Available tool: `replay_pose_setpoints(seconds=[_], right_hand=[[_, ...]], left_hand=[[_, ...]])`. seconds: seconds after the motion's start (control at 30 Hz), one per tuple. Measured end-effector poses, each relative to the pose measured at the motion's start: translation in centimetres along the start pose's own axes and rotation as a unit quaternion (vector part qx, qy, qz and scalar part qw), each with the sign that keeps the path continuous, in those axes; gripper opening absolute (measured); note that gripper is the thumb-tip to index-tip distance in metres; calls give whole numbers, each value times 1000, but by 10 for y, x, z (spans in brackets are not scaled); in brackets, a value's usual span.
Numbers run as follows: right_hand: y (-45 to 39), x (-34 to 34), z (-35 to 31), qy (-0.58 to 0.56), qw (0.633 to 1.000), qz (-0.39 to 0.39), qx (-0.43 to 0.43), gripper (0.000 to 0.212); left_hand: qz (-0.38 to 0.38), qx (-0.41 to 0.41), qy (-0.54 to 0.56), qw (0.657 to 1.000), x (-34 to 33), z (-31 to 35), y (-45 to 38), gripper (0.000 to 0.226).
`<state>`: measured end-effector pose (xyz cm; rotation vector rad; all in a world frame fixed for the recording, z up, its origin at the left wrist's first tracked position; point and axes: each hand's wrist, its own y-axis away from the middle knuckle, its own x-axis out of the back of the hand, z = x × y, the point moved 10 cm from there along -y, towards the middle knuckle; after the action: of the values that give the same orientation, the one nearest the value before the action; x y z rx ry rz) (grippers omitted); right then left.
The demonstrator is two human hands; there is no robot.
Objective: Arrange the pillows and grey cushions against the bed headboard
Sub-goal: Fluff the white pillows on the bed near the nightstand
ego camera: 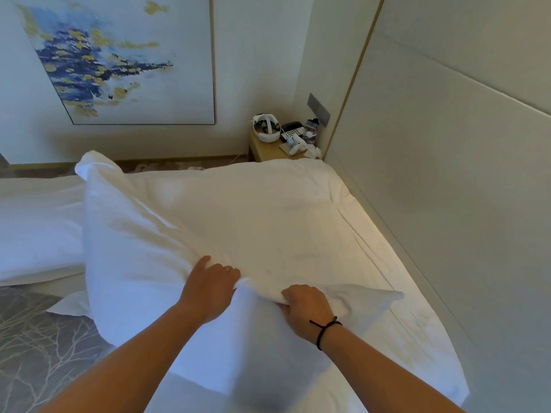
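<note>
White pillow point(167, 234) is gripped at its near edge by both hands: left hand point(208, 289) and right hand point(307, 311) pinching fabric, over bed point(396, 293) beside headboard point(447, 174).

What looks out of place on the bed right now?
The white pillow is held up off the bed, tilted, by both hands' grip on its near edge, left hand, right hand. It is not yet against the headboard.

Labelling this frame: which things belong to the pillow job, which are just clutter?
Job: white pillow, gripped by left hand and right hand; bed; headboard.
Clutter: nightstand, white headset, phone, painting.
</note>
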<state>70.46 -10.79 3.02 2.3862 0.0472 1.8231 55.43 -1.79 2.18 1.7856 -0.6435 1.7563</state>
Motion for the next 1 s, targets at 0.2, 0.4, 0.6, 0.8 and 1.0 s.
replay_pose_setpoints(seconds=[0.2, 0.4, 0.6, 0.8, 1.0], right_hand=[[8, 52, 71, -57, 994, 72, -53, 33], [34, 122, 187, -137, 967, 179, -121, 26], [62, 237, 305, -135, 917, 346, -147, 22], [30, 255, 430, -151, 898, 359, -203, 28], [15, 141, 550, -59, 943, 55, -322, 51]], left_hand=[[114, -1, 14, 993, 57, 57, -61, 9], [197, -49, 46, 978, 116, 166, -155, 15], [274, -129, 80, 950, 193, 291, -264, 40], [224, -107, 88, 965, 188, 376, -374, 29], [-100, -23, 169, 980, 15, 434, -394, 85]])
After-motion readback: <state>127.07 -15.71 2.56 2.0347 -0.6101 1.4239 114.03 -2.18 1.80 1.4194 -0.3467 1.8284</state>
